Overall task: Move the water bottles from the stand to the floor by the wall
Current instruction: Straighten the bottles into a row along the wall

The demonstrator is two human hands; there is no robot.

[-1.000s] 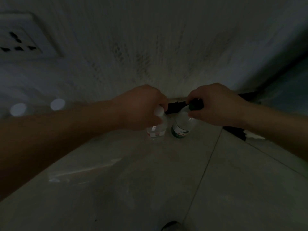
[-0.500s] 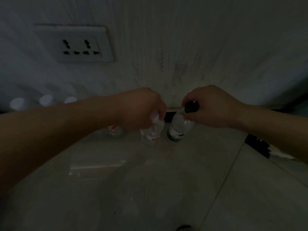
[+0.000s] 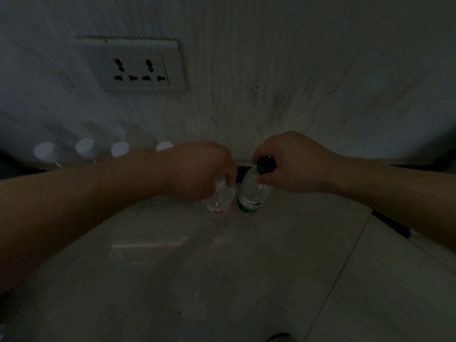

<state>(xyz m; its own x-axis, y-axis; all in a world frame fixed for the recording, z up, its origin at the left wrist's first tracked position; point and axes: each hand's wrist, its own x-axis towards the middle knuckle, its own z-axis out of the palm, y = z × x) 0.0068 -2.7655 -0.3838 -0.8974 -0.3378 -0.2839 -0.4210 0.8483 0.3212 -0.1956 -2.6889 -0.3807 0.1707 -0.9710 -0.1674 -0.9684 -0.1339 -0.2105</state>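
The scene is dim. My left hand (image 3: 197, 169) is closed around the top of a clear water bottle with a white cap and a red label (image 3: 218, 202). My right hand (image 3: 291, 161) grips the green cap of a second clear bottle with a green label (image 3: 250, 197). Both bottles stand side by side on the pale tiled floor (image 3: 222, 267), close to the foot of the wall (image 3: 271, 82). Whether their bases touch the floor I cannot tell for sure.
Several white bottle caps (image 3: 85, 146) line up along the wall to the left, their bodies hidden behind my left forearm. A double wall socket (image 3: 138, 67) sits above them. A dark skirting strip (image 3: 394, 225) runs along the right.
The view has swung right to left, bringing the socket and the row of caps into sight. Both hands keep their grip on the two bottles, which have hardly shifted.
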